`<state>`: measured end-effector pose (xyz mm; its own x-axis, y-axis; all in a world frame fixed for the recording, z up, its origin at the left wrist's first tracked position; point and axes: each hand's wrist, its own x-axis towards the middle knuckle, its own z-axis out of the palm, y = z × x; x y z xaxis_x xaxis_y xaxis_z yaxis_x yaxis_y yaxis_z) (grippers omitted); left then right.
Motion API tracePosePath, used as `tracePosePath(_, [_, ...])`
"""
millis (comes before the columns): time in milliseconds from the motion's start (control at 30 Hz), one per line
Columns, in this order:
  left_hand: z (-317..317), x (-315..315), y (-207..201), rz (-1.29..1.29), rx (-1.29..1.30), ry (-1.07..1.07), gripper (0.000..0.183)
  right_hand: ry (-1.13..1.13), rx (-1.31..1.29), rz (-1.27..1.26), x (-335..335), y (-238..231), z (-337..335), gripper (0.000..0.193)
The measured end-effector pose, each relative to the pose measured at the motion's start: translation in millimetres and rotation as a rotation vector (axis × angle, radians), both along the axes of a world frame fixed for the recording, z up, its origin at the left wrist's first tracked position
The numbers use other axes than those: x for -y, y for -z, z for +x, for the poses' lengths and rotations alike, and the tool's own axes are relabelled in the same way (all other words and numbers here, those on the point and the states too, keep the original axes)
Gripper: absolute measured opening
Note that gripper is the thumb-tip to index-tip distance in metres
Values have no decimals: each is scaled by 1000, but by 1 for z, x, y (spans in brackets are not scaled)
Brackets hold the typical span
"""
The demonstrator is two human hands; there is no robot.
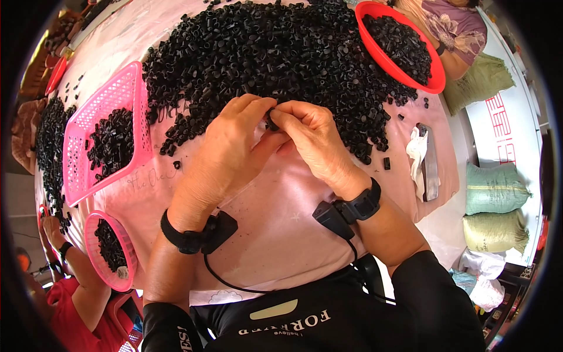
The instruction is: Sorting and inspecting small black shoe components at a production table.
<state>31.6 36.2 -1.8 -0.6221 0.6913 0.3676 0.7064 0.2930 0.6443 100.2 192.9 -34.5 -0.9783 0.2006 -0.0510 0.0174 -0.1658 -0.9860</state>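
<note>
Both of my hands meet over the near edge of a big pile of small black hollow plastic parts (264, 53). Between their fingertips is one small black plastic part (271, 121), mostly hidden by the fingers. My left hand (239, 130) is closed, its fingers curled round the part from the left. From the right, my right hand (309, 130) pinches the same piece with thumb and forefinger. A black strap with a small box sits on each wrist.
A pink perforated basket (142, 117) and a round pink basket (132, 264), both with black parts, stand at left. A red basin (434, 82) of parts is far right, beside a co-worker. Another person in red works at left. A cloth (417, 154) lies on the right.
</note>
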Motion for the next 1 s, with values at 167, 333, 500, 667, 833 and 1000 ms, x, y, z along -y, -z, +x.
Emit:
tracePosePath(167, [-3,2,7,-50,-95,-17,42,-9,-1,78,2,-1,-1,22])
tracePosePath(333, [-4,2,9,-62,-117,-50,41,-26,-26,91,2,2,0,23])
tracePosePath(500, [-3,0,9,-45,-170,-38,40,-1,-33,129,2,0,0,23])
tracePosePath(667, [2,-3,6,-61,-226,-35,39,21,-19,47,3,1,0,22])
tracePosePath(833, [6,-6,10,-12,-264,-60,30,39,-1,-117,3,2,1,21])
tracePosePath(1000, [5,-7,16,30,-113,-64,38,47,-7,-95,3,2,1,22])
